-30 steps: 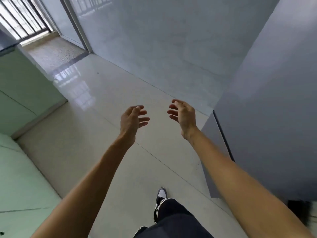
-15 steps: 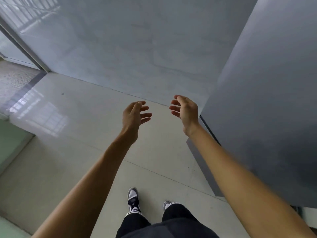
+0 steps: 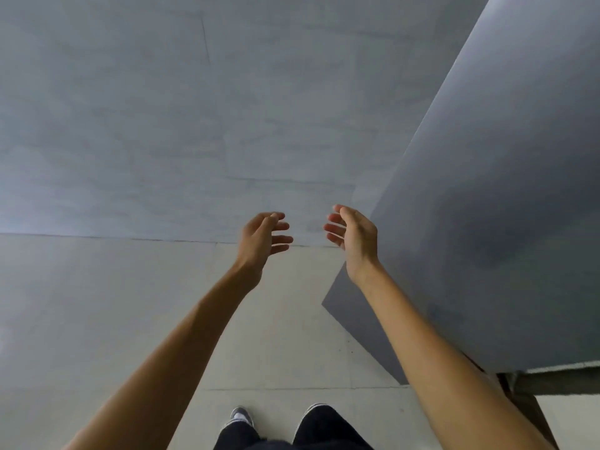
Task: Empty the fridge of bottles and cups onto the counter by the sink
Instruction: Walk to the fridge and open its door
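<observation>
Grey wall point(image 3: 162, 125) fills the view ahead, and the fridge point(image 3: 503, 222) stands on your right (only its plain grey side shows). Your right hand point(image 3: 355, 238) hovers just beside that panel, fingers loosely spread and holding nothing. Your left hand point(image 3: 263, 238) mirrors it, above pale floor tiles point(image 3: 97, 319) and your shoes point(image 3: 242, 416).

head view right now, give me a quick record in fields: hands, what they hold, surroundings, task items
left hand: raised, fingers loosely spread, holds nothing
right hand: raised, fingers loosely curved, holds nothing, next to the grey panel
grey panel: tall, on the right, possibly the fridge; no door or handle visible
wall: grey, straight ahead
floor: pale tiles
shoe: at the bottom edge
task items: none in view
</observation>
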